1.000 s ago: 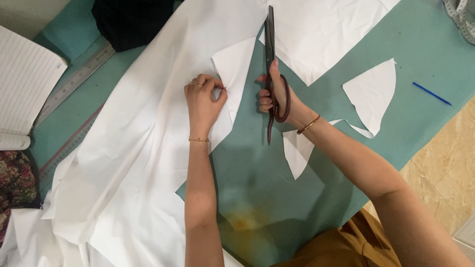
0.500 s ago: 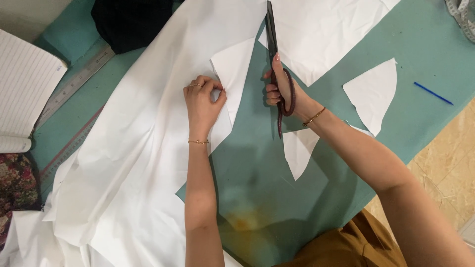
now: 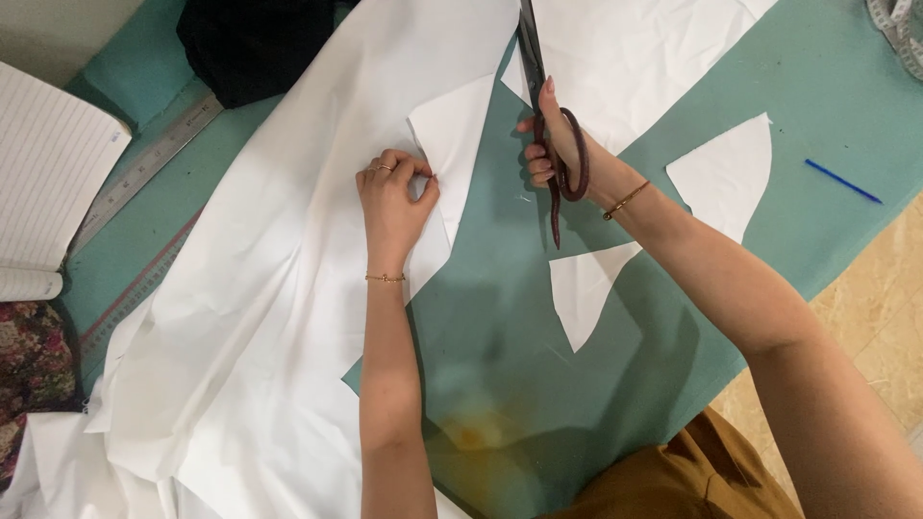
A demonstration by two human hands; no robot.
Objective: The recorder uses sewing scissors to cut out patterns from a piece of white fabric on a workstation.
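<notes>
White fabric spread flat on green table, pinned near cut edge by left hand, fingers curled, pressed down, to stop shifting. Scissors gripped through loops by right hand, blades nearly closed at fabric edge.

White fabric plain, unpatterned, across teal-green table cover. Scissors: dark blades, maroon handles. White offcut at 3 o'clock, another white offcut at 5. Blue pen far 3 o'clock. Black cloth at 11. White lined notebook at 9. Floral-patterned cloth at 8. Yellow stain at 6.
</notes>
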